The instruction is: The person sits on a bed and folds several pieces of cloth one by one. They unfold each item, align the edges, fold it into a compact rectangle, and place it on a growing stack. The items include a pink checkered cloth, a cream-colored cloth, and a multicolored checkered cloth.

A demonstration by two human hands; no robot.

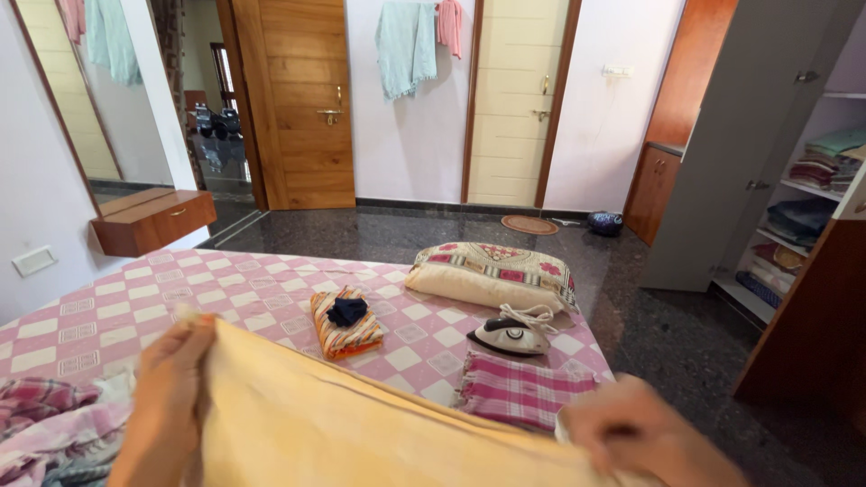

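Head view: both hands hold up a pale yellow-orange cloth stretched across the bottom of the frame, over the near edge of a bed w/ a pink-and-white checked bedsheet. Left hand is closed on the cloth's upper left edge, fingers curled over the hem and pinching it, corner of fabric poking up just above the knuckles. Right hand grips the upper right end, fingers bunched round the edge; it's blurred, so exact finger placement can't be told, but it looks clenched on the fabric, not spread. Cloth runs taut-ish btwn the two hands w/ long creases along the top edge. Judging by the drape it's light, soft, limp, prob cotton: won't hold shape, sags wherever unsupported, not slippery, nothing fragile. Best hold seems at corners or along the hem w/ a pinch, hands well apart so it hangs flat. Beyond it on the bed: a folded orange striped cloth w/ a small dark blue item on top, a clothes iron w/ its white cord coiled on it, a folded pink plaid cloth just in front of the iron, and a patterned pillow behind. A crumpled pink plaid heap lies at the lower left, beside the left hand. Dark polished floor, wooden door, open wardrobe w/ stacked clothes at right
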